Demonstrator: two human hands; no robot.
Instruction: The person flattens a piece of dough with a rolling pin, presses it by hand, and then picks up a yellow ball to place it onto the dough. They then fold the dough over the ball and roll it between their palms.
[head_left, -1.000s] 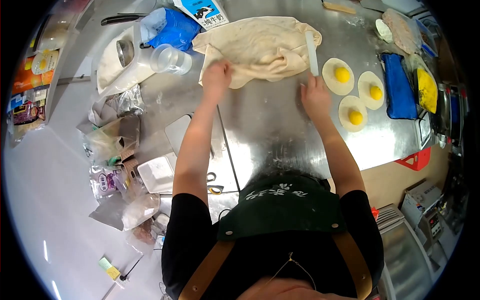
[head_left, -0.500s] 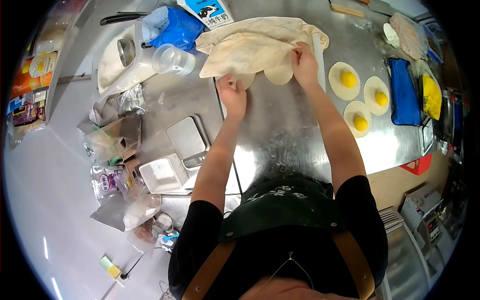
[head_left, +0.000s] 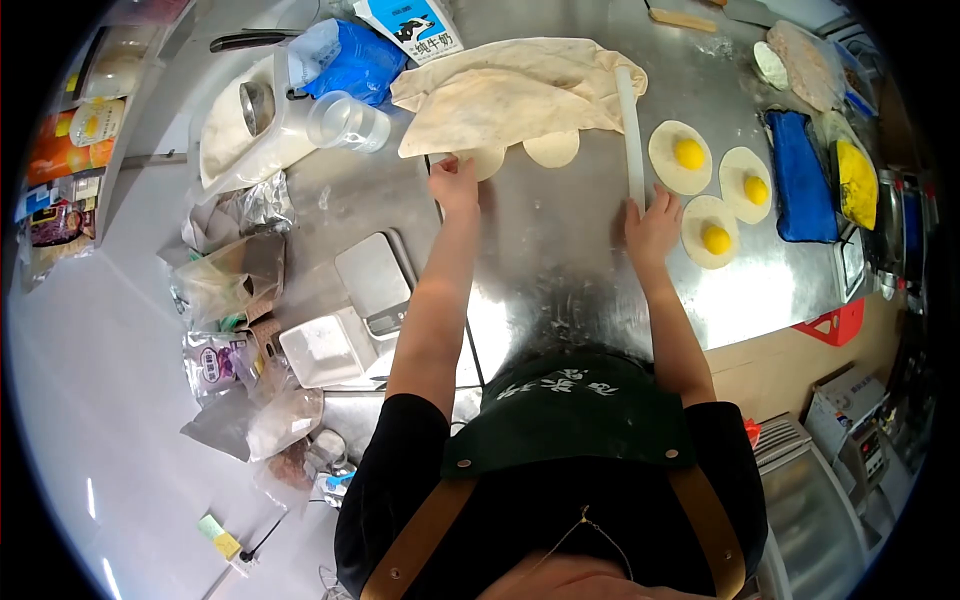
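My left hand (head_left: 454, 184) is closed at the left edge of a flat dough round (head_left: 487, 163), its fingertips pinching the rim. Part of that round lies beneath a cream cloth (head_left: 510, 95). Another dough round (head_left: 552, 149) pokes out from under the same cloth, further right. My right hand (head_left: 655, 225) rests low over the steel table with fingers apart. Its thumb and fingertips are at the near end of a white rolling pin (head_left: 629, 125), whose far end lies against the cloth.
Three dough rounds (head_left: 664, 168) bearing yellow balls lie right of the pin, beside a blue pouch (head_left: 803, 178). Leftward are a kitchen scale (head_left: 372, 272), a clear plastic cup (head_left: 350, 122), a flour bin (head_left: 298, 130) with a scoop, and a milk carton (head_left: 412, 28).
My right hand has left the cloth's edge and come down toward me, to the pin's near end. My left hand has moved slightly left and closed at the dough round's edge.
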